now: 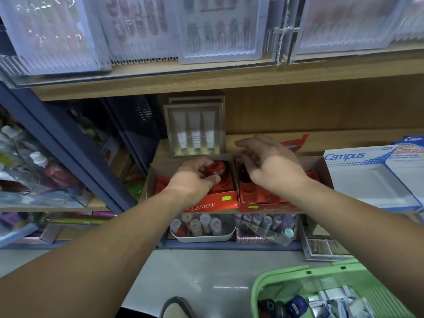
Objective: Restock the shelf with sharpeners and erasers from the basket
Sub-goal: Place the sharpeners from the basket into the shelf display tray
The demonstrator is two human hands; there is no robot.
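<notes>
Your left hand (195,179) pinches red sharpener (218,168), thumb and fingers curled round it, inside left box (213,204) on shelf (344,138). Your right hand (273,167) over right box (259,203), fingers loose, spread. Basket (259,285) lower right.

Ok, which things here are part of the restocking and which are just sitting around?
Job: red round sharpener gripped by the left hand; left red cardboard display box; right red cardboard display box; green plastic basket; blue round sharpeners inside it.
Lying about: white-and-blue Campus notebook pack; boxed set of three white tubes; white tray of small bottles.
</notes>
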